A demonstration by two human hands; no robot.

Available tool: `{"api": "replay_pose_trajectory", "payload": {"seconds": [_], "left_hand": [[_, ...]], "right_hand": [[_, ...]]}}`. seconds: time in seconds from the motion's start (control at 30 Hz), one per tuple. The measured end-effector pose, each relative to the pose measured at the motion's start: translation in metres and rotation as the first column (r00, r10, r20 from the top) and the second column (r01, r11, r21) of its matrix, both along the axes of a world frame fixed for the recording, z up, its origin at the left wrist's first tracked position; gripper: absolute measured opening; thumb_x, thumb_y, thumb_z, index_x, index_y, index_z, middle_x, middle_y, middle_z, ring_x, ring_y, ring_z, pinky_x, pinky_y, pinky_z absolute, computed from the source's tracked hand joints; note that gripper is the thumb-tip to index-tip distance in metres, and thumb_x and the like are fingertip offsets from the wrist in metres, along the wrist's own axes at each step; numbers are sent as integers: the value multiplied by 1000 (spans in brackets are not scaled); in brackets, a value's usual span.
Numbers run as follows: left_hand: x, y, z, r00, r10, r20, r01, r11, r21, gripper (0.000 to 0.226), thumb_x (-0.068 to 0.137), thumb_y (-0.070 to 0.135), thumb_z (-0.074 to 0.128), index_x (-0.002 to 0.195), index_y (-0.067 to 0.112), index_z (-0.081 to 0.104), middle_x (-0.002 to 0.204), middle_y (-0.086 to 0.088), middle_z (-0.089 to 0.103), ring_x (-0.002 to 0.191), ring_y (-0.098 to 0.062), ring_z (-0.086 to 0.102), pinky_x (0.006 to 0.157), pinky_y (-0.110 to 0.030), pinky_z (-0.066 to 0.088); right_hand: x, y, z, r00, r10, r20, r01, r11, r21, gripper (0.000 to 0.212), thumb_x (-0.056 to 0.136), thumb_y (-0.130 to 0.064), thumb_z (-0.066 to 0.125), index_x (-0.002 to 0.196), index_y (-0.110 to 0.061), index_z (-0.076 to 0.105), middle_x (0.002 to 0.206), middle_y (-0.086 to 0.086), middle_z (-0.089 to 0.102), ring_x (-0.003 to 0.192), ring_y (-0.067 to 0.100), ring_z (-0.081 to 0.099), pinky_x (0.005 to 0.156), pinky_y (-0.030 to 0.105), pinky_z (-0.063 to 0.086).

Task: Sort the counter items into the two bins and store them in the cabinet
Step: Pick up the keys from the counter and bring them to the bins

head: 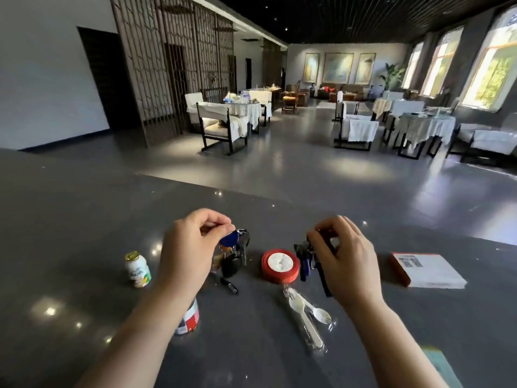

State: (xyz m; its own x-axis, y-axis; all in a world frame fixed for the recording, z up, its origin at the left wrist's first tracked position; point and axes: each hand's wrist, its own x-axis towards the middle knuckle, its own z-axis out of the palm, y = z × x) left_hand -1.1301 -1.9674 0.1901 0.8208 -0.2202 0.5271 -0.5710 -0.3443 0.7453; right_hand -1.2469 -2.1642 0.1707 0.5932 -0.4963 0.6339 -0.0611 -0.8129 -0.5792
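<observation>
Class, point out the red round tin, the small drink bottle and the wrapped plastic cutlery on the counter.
red round tin (280,265): head view, white lid centre.
small drink bottle (138,271): head view, label.
wrapped plastic cutlery (305,313): head view, spoon handle.

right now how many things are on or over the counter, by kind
key bunches: 2, one in the left hand at, one in the right hand at
drink containers: 2
red round tin: 1
wrapped plastic cutlery: 1
napkin stack: 1
black marker: 1
total: 8

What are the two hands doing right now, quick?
Left hand: pinching a key bunch with a blue tag, lifted.
Right hand: curled round a dark bundle of keys.
</observation>
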Motion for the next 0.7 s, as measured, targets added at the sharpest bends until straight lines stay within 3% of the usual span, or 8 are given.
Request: {"api": "replay_pose_trajectory", "payload": {"seconds": [0.13,0.3,0.43,0.6,0.7], "left_hand": [[-33,48,-5,989,126,-73,-133,987,-87,15,77,11,75,74,24,69,69,13,70,65,2,64,58,-10,48],[-68,137,-3,924,382,-25,-382,920,-81,22,76,12,75,70,30,66,70,16,69,65,4,63,61,-5,43],[-94,225,-4,824,567,-12,-566,821,-68,16,76,19,75,71,30,65,70,15,69,67,3,64,61,-6,45],[-125,357,-22,671,738,-69,-741,670,-37,11,74,26,76,70,26,66,65,12,67,65,-2,64,62,-23,51],[-134,437,-37,598,798,-69,-799,600,16,14,73,26,78,69,27,65,65,12,66,66,0,62,62,-27,50]], "right_hand": [[5,44,-5,976,217,-6,-217,976,24,18,88,-28,64,76,-27,50,84,-12,55,71,4,52,56,22,39],[14,128,-2,856,516,27,-517,855,40,18,88,-27,65,77,-28,50,87,-13,54,70,6,56,56,24,43],[21,213,5,736,673,69,-676,735,45,19,87,-23,66,76,-28,52,81,-12,55,73,6,55,61,28,43],[35,340,-4,593,804,-43,-803,594,47,15,86,-31,62,76,-27,52,79,-13,56,77,4,54,61,26,43],[45,420,-20,563,821,-94,-820,569,63,15,88,-32,62,77,-27,52,81,-13,57,76,3,55,58,23,43]]}}
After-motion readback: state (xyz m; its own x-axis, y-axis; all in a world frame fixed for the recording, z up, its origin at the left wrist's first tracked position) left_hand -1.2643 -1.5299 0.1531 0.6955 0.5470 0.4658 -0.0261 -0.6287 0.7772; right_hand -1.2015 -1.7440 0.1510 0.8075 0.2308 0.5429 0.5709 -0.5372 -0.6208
